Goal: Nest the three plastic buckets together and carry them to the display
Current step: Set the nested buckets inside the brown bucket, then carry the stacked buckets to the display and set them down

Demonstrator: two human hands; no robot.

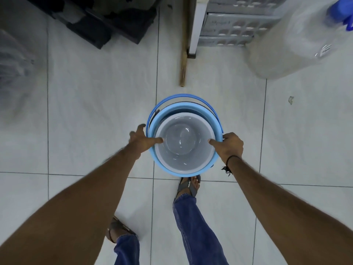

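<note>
Buckets [184,142] sit nested, smooth round plastic, their lower walls hidden. Left hand [142,140] and right hand [230,146] clamp the rims, thumbs inside.

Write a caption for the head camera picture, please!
Both hands, left hand and right hand, grip the nested buckets by the rim above the tiled floor.

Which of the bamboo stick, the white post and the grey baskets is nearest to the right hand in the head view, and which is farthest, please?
From the right hand:
1. Bamboo stick, lying on the floor ahead, slightly left.
2. White post, just beyond the stick.
3. Grey baskets, stacked behind the post, rightward.
</note>
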